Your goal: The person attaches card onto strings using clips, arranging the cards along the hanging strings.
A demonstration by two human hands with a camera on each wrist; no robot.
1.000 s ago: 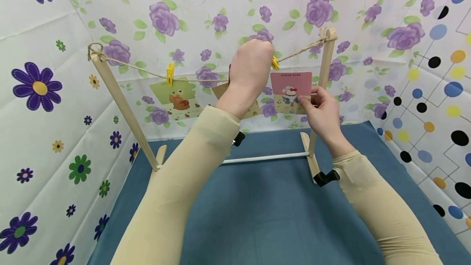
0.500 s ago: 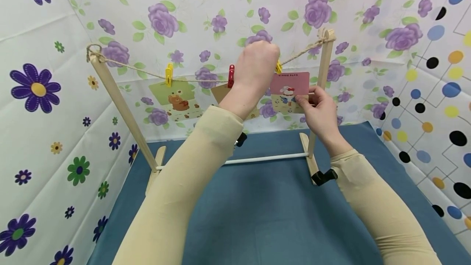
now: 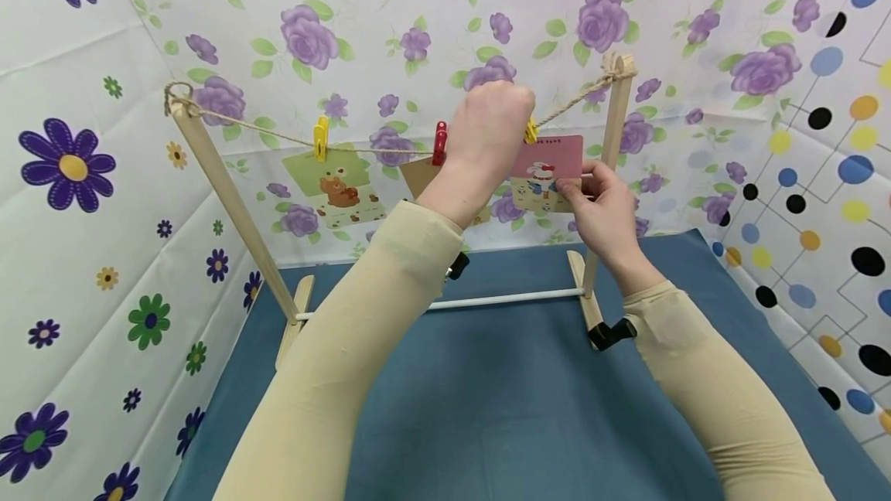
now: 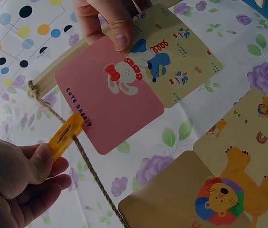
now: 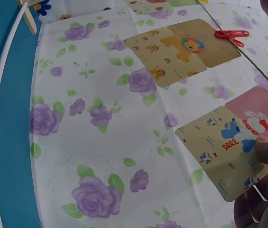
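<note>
My left hand [image 3: 487, 134] is raised at the rope [image 4: 95, 178] and pinches a yellow clothespin [image 4: 66, 137] between thumb and fingers. The clothespin's tip lies over the rope and the top edge of a pink and cream rabbit card [image 4: 110, 99]. Whether it grips the card cannot be made out. My right hand [image 3: 609, 211] holds this card at its right side, thumb in front and fingers behind. Just left of it, a lion card [image 5: 191, 47] hangs from a red clothespin [image 5: 231, 35]; my left forearm partly covers it in the head view.
A green bear card [image 3: 341, 184] hangs farther left from another yellow clothespin [image 3: 321, 139]. Two wooden posts, left [image 3: 233, 207] and right [image 3: 616, 118], carry the rope. A white rod [image 3: 508, 300] joins their feet on the blue cloth [image 3: 487, 400]. Floral fabric stands behind.
My left hand has shifted slightly right and down along the rope, uncovering the red clothespin. The rabbit card has moved a little left, and its top edge now meets the yellow clothespin.
</note>
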